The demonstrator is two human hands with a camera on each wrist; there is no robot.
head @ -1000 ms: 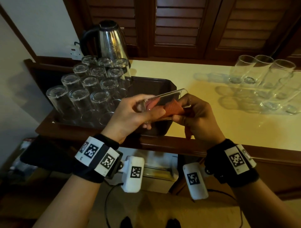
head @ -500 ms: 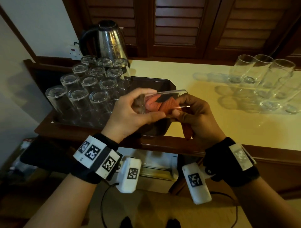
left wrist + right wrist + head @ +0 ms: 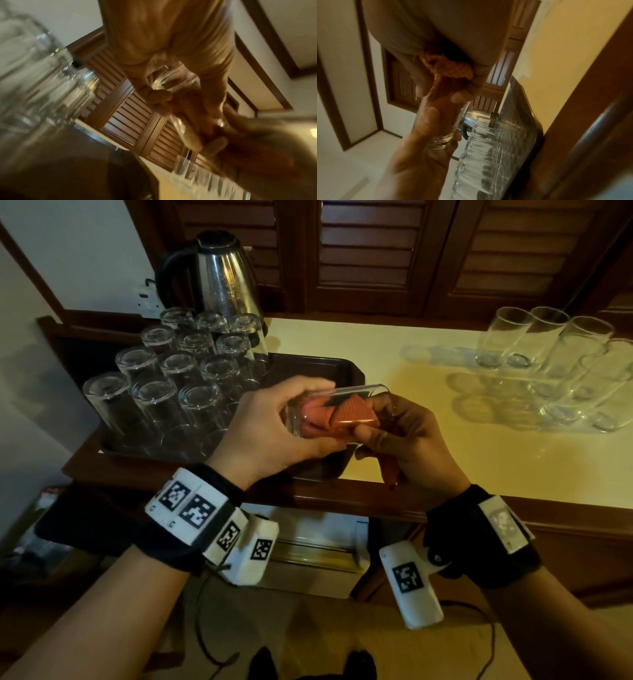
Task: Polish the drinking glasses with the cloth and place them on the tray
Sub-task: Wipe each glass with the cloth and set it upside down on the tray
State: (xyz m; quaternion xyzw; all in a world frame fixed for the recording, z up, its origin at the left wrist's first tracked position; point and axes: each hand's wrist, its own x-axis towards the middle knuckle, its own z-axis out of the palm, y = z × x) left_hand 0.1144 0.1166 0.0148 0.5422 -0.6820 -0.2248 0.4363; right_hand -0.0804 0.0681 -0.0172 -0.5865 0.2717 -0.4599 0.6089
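Note:
My left hand (image 3: 291, 436) grips the base end of a clear drinking glass (image 3: 346, 393) held sideways above the tray's near right corner. An orange cloth (image 3: 349, 414) is stuffed into the glass mouth, and my right hand (image 3: 387, 422) pinches it there. In the right wrist view the cloth (image 3: 448, 70) bunches in my fingers and runs down into the glass (image 3: 436, 121). The blurred left wrist view shows the glass base (image 3: 175, 79) in my left hand (image 3: 163, 97). The dark tray (image 3: 329, 368) carries several upside-down glasses (image 3: 178, 392) on its left part.
Several upright glasses (image 3: 565, 364) stand on the cream counter (image 3: 445, 457) at the far right. A steel kettle (image 3: 219, 275) stands behind the tray. The counter's wooden front edge (image 3: 342, 501) runs just below my hands. Louvred wooden shutters close off the back.
The cloth has gone deeper into the glass, toward its base. My right wrist has turned, and both hands have stayed in about the same place over the tray corner.

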